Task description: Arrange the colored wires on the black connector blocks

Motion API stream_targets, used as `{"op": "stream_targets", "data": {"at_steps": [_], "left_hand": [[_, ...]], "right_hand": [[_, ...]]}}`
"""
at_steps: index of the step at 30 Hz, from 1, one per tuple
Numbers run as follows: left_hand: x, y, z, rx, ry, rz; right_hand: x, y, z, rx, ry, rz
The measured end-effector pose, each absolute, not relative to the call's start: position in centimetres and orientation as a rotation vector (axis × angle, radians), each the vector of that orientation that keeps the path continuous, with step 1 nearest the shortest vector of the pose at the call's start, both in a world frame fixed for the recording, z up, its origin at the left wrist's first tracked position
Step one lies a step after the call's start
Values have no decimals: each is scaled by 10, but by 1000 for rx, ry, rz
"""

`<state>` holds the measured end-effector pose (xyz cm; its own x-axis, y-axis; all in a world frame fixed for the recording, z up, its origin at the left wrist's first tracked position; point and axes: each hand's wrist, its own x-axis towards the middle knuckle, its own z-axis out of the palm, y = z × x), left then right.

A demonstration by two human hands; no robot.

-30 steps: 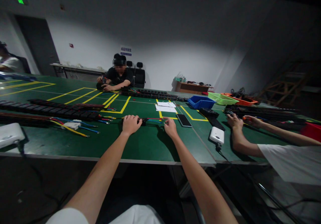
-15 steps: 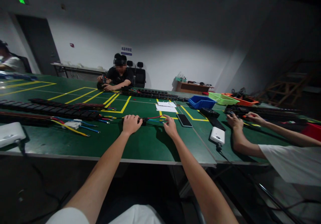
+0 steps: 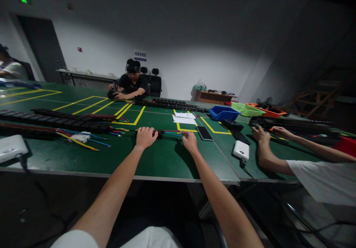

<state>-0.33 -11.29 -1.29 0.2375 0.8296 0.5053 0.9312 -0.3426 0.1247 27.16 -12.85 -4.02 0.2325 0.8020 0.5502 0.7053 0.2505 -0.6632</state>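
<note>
My left hand (image 3: 145, 137) is closed over a black cable chain (image 3: 160, 134) and holds it against the green table. Red and blue-green wires (image 3: 172, 132) stick out of its right end. At their tips, my right hand (image 3: 190, 141) has its thumb and forefinger pinched on the wire ends; which of the wires it grips is too small to make out fully, but the red one runs straight into the fingertips. A dark phone (image 3: 204, 133) lies just right of my right hand.
Long black cable chains (image 3: 69, 121) with loose wires lie to the left. White papers (image 3: 184, 118), a blue bin (image 3: 224, 112) and a white power bank (image 3: 241, 150) are ahead and right. A co-worker's hands (image 3: 261, 134) work at right; another person (image 3: 132, 81) sits across the table.
The fingers of my right hand have come down and closed together. The red wire, bowed upward before, now lies straighter beside the blue-green ones. My left hand has stayed in place.
</note>
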Motion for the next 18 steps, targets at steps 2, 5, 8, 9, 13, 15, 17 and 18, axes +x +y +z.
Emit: {"op": "stream_targets", "data": {"at_steps": [2, 5, 8, 9, 13, 15, 17, 18], "left_hand": [[-4, -113, -13, -2310, -1662, -746], [-4, -113, -13, -2315, -1655, -749], [-4, -113, -13, -2308, -1653, -751], [-4, -112, -13, -2306, -1652, -752], [-4, -111, -15, -2302, -1647, -746], [-4, -111, -15, -2298, -1645, -743], [-4, -111, -15, -2294, -1645, -741], [-4, -111, -15, -2291, -1645, -738]], "right_hand": [[272, -129, -36, -1430, -1515, 121], [272, -128, -33, -1386, -1518, 125], [273, -125, -37, -1406, -1493, 139], [273, -124, -39, -1423, -1481, 146], [274, -122, -46, -1473, -1469, 179], [273, -123, -46, -1451, -1494, 187], [272, -126, -42, -1401, -1530, 188], [271, -128, -41, -1374, -1545, 187]]}}
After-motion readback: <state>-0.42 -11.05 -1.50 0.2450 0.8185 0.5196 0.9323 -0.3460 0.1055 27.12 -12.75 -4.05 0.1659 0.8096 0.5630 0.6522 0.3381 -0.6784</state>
